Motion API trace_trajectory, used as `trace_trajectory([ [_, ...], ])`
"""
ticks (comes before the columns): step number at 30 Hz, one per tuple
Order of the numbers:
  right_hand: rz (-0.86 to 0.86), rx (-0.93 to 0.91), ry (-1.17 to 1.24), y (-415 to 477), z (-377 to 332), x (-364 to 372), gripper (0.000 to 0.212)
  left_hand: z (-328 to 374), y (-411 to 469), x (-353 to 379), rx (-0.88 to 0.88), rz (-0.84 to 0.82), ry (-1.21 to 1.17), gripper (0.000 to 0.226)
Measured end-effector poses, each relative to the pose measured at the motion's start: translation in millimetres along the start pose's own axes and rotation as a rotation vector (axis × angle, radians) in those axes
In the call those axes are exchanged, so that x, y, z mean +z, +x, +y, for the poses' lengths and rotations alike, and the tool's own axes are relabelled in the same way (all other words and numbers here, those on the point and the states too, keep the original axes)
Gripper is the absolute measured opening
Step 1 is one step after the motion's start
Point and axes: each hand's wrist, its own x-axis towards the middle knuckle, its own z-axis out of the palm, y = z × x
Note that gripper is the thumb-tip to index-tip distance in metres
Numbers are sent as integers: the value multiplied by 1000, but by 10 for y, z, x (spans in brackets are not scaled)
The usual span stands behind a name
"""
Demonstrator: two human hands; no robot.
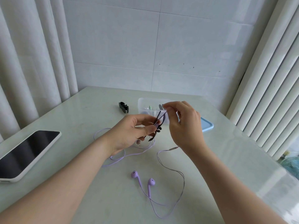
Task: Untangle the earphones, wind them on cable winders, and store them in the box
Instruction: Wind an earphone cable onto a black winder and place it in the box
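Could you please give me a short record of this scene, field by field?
left hand: grips black cable winder
right hand: pinches purple cable stretched up from that winder
earbuds: lying on table, nearest the person
spare winder: black, left of box
box: clear, open, small items inside
lid: blue, on the table right of the box
phone: face up, far left
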Motion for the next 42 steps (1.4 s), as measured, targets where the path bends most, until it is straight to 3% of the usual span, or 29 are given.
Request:
trace_trajectory([
  [8, -14, 24, -86, -9, 155, 64, 12, 31, -5, 1, 63, 13, -214, 27],
  [15, -203, 117, -177, -52, 164, 84, 32, 110, -16, -42, 45, 68, -366, 34],
  [19, -391, 115, -106, -78, 78, 95, 25, 62, 21, -80, 4, 209, -242, 31],
  [23, -523, -40, -78, -152, -38, 109, 19, 19, 72, -90, -23, 400, -195, 24],
  [29, -459, -10, -143, -152, -66, 122, 19, 79, 84, -94, -88, 437, -312, 13],
  [34, -493, 38, -212, -155, -49, 99, 20, 95, 74, -86, -135, 364, -448, 21],
  [39, -423, 87, -253, -149, -85, 66, 20, 57, 81, -112, -158, 384, -447, 20],
  [42, -444, 45, -205, -168, -149, 45, 18, 9, 79, -104, -161, 409, -314, 18],
])
